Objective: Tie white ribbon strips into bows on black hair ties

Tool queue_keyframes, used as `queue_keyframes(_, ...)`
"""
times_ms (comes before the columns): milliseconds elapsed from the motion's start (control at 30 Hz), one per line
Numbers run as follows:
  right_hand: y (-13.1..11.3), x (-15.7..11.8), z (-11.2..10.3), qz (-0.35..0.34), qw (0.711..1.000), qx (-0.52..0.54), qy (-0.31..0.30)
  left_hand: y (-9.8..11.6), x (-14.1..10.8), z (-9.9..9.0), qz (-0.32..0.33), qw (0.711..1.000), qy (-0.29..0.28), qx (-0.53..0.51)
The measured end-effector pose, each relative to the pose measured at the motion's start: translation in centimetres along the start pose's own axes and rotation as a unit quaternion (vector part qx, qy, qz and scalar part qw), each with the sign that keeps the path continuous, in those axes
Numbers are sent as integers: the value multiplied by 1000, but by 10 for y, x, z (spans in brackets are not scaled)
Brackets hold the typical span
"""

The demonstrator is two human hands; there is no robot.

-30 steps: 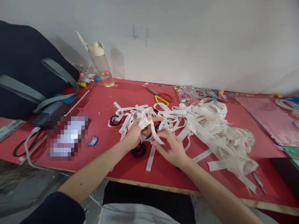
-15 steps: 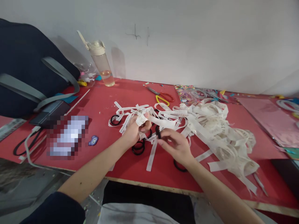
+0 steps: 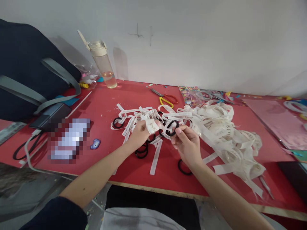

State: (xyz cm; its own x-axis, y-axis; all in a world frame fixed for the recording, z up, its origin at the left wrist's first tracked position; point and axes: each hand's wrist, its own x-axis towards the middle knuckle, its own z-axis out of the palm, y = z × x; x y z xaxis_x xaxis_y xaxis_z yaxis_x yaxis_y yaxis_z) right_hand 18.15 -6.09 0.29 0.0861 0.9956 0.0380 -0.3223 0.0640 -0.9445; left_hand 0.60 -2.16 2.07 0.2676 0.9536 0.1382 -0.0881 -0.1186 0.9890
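Red tbl [image 3: 134, 94]; hands [image 3: 190, 145] hold wht ribbon [image 3: 152, 126], blk ring [image 3: 177, 123].

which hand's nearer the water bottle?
Left. The left hand, holding white ribbon, is in front of the water bottle and to its right; the right hand, holding a black ring, is farther right.

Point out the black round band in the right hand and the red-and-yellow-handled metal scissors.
Black round band [image 3: 172, 134]: head view, on its lower rim.
Red-and-yellow-handled metal scissors [image 3: 163, 95]: head view, near the pivot.
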Motion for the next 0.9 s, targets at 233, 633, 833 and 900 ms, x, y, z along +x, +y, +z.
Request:
queue_keyframes(233,9,-1,-7,-118,984,-136,8,-2,-4,1,38,981,-102,164)
queue_keyframes(633,13,1,-2,-100,977,-185,-41,-16,-12,18,-43,976,-205,56)
queue_keyframes(833,2,-7,5,-160,955,-237,-73,-15,-9,20,-114,981,-123,-102)
queue_keyframes(900,2,-8,6,-161,959,-220,-77,-15,-8,20,-137,977,-92,-135)
